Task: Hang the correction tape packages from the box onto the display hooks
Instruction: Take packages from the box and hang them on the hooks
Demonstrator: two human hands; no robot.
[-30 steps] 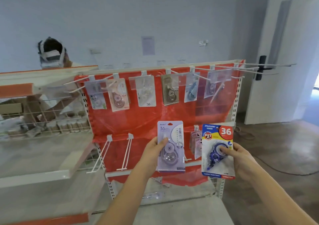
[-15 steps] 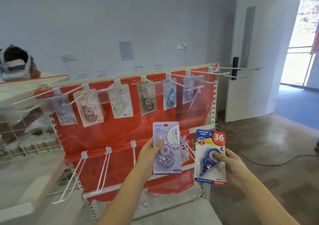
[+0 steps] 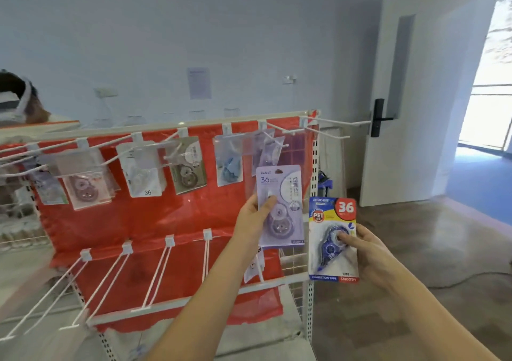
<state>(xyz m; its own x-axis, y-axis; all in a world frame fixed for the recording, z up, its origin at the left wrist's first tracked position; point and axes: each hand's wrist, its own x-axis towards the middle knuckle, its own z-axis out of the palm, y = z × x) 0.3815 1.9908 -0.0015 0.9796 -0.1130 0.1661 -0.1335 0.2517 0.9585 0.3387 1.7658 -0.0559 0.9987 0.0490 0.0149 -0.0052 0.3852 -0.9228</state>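
Observation:
My left hand [image 3: 253, 219] grips a lilac correction tape package [image 3: 279, 205] upright, raised just below the upper-right hooks [image 3: 279, 135] of the red display rack [image 3: 171, 216]. To its right and lower, my right hand [image 3: 365, 252] holds a blue, yellow and red correction tape package [image 3: 332, 239] marked 36, thumb on the blister. Several packages hang on the upper row of hooks [image 3: 144, 172]. The lower row of white hooks [image 3: 160, 272] is mostly bare, apart from a package [image 3: 253, 266] partly hidden behind my left arm. No box is in view.
A long bare hook [image 3: 340, 124] sticks out at the rack's top right. A white door [image 3: 415, 95] stands open behind it, with a bright doorway at the far right. Another person's head [image 3: 16, 97] shows at the far left. Wire shelving [image 3: 16, 222] flanks the rack.
The view has swung right, so the rack sits further left. My left hand has lifted the lilac package higher toward the upper hooks; my right hand holds its package at about the same height.

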